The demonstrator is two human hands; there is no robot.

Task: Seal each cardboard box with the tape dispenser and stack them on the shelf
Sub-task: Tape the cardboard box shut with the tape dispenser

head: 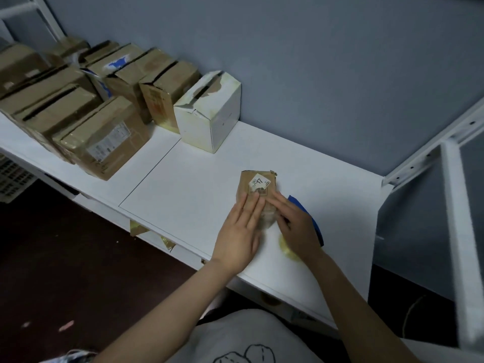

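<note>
A small brown cardboard box [258, 186] with a white label on top sits on the white shelf board [188, 189]. My left hand [241, 231] lies flat with straight fingers on the box's near left side. My right hand [293, 226] presses on the box's near right side, fingers extended over shiny tape. A blue tape dispenser [311, 218] lies just right of my right hand, partly hidden by it, and its yellowish tape roll [286, 248] shows under my right wrist.
Several brown boxes [104, 137] stand in rows at the back left, with a white box [209, 111] at the row's right end against the grey wall. A white metal frame [453, 200] rises at the right. The dark floor lies below the shelf's front edge.
</note>
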